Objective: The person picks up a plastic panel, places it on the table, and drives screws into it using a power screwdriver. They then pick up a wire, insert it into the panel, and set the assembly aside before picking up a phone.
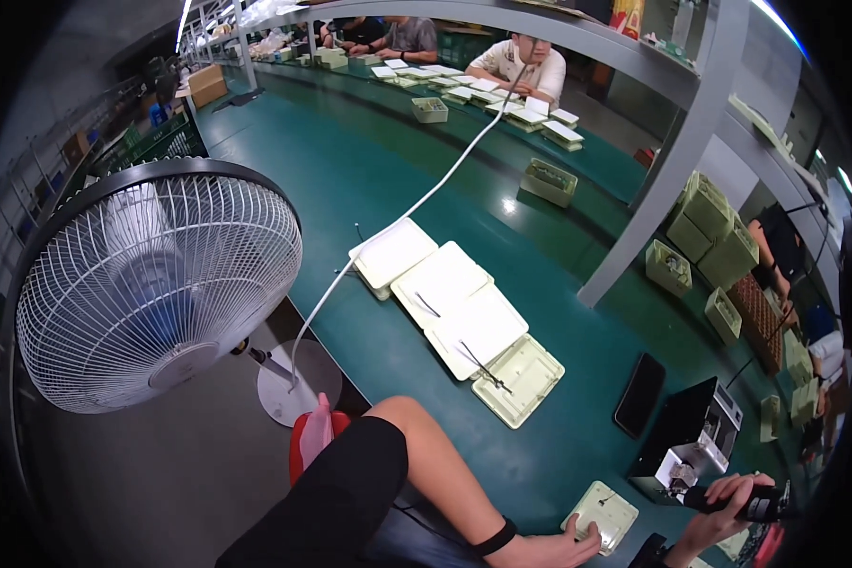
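- My left hand [570, 549] has its fingers half bent over the near edge of a small pale green panel [612, 517]; I cannot tell whether they pinch it or only rest there.
- That panel lies on the green surface [549, 270], just left of my right hand [718, 523].
- My right hand is closed around a black handheld tool [763, 505].
- Just beyond the tool stands a black box [674, 434] with a silver front, and near it lies a flat black slab [640, 394].
- Farther left, a pale green tray [532, 382] touches a row of overlapping white panels [479, 327].
- A white cable [426, 197] crosses beyond them; a fan [161, 284] stands at my far left.
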`<state>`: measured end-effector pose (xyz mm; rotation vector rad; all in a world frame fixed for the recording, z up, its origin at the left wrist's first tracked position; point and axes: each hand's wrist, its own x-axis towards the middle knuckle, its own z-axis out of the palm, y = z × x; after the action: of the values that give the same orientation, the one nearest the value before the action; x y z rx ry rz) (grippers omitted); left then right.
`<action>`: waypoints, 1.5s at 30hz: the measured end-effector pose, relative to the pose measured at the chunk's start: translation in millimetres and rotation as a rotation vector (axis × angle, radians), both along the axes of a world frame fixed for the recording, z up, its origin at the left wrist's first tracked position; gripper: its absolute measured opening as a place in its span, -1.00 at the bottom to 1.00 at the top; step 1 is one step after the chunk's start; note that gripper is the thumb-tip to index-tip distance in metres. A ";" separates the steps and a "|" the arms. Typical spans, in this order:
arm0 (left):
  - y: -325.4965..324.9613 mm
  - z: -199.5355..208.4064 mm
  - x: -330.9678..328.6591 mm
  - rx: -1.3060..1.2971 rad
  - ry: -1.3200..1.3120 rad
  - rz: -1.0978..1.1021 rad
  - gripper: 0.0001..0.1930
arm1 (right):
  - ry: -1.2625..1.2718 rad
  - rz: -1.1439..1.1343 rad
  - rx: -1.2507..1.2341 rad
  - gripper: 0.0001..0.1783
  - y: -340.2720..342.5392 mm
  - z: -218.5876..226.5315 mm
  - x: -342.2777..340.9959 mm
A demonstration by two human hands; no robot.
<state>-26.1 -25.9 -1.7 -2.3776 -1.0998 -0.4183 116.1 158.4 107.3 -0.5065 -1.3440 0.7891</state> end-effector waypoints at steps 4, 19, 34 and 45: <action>-6.0 15.0 -3.5 -0.024 -0.046 -0.040 -0.54 | -0.021 0.012 -0.070 -0.75 -6.2 -16.6 7.8; 9.7 -16.7 15.0 0.018 0.149 0.123 -0.52 | 0.070 0.009 -0.101 -0.81 14.0 1.7 3.7; 15.2 17.2 2.4 -0.216 0.168 -0.029 -0.42 | 0.010 0.080 -0.081 -0.79 -25.7 37.9 11.4; 6.5 10.0 -2.7 -0.216 0.157 -0.026 -0.50 | -0.133 0.436 -0.176 -0.68 -87.0 -6.5 -41.9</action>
<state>-28.9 -19.4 8.3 -2.5639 -1.0895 -0.1224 74.2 71.5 100.8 -0.4117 -1.5400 1.2579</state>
